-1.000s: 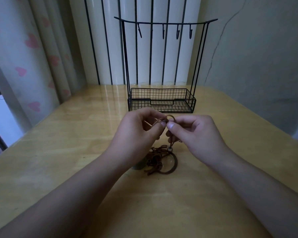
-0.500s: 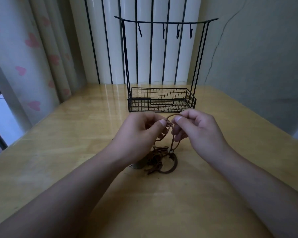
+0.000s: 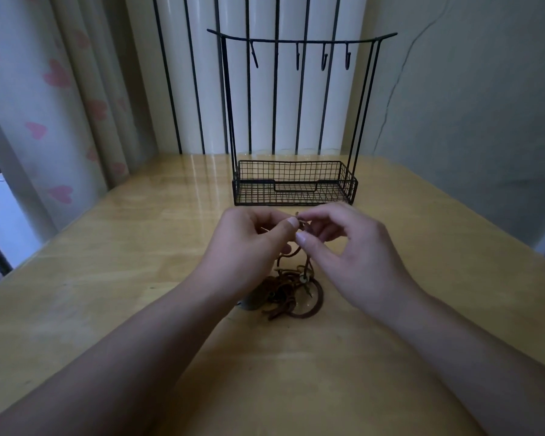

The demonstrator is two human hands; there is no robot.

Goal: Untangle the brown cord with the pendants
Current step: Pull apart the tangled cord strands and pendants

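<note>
A tangled brown cord (image 3: 291, 294) lies in a heap on the wooden table (image 3: 107, 278), with a small pale bead and a dark flat pendant (image 3: 252, 298) at its left side. Strands rise from the heap to both hands. My left hand (image 3: 249, 243) pinches a strand between thumb and forefinger. My right hand (image 3: 350, 256) pinches the cord right beside it, thumb tip against the left thumb. The hands hover just above the heap, fingertips almost touching.
A black wire rack (image 3: 294, 184) with a mesh basket and several hooks on its top bar stands just behind the hands. A curtain with pink hearts (image 3: 44, 105) hangs at the left. The table edge runs along the left and right sides.
Both hands have shifted slightly and the raised loop of cord between them has been drawn smaller. My right fingers have loosened and spread a little; the heap stays in place.
</note>
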